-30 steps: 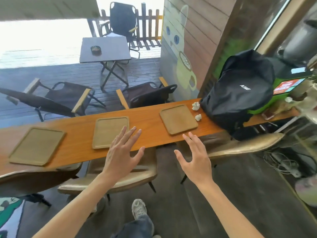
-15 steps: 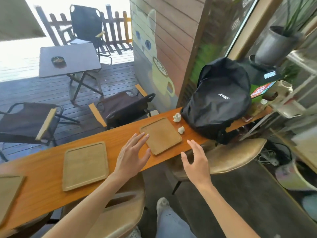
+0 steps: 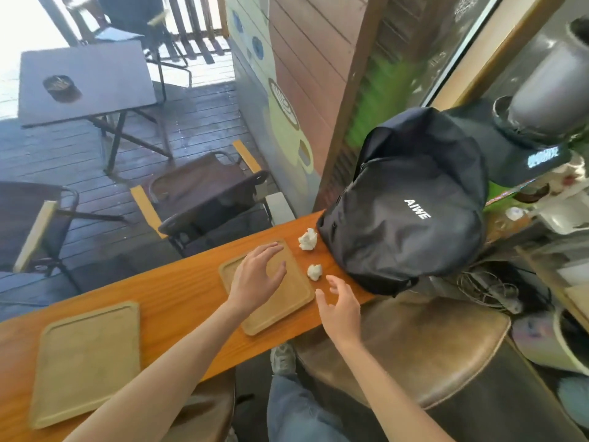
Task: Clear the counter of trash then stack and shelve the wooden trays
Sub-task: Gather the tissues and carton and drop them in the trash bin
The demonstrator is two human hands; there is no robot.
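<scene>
Wooden tray point(image 3: 280, 309) bare, paper wads point(image 3: 314, 271) beside

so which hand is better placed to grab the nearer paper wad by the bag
The right hand. Its open fingers sit just short of the nearer paper wad with bare counter between. The left hand hovers open over the tray, farther from it.
</scene>
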